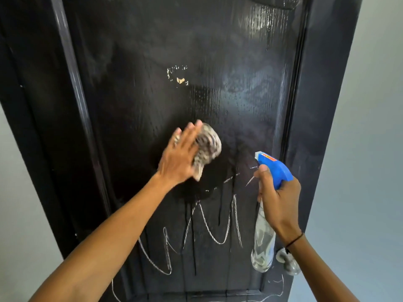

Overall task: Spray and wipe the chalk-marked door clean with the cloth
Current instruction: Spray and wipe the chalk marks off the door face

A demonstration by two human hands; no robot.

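— Two hands were busy. Our left hand (178, 155) pressed the cloth (207, 147) flat on the door (135, 88), above the chalk (209, 227).
— And our right hand (278, 199)?
— It gripped the bottle (262, 238), finger near the trigger. We think long, firm wipes downward work best, catching the drips.
— Was the bottle full?
— It looked nearly empty, just clear.

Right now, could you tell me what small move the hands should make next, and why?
Probably slide the cloth under the left hand down and right. It presses the door above the wet patch, while chalk lines still show below it, with drips running through them. The right hand can just hold the bottle.
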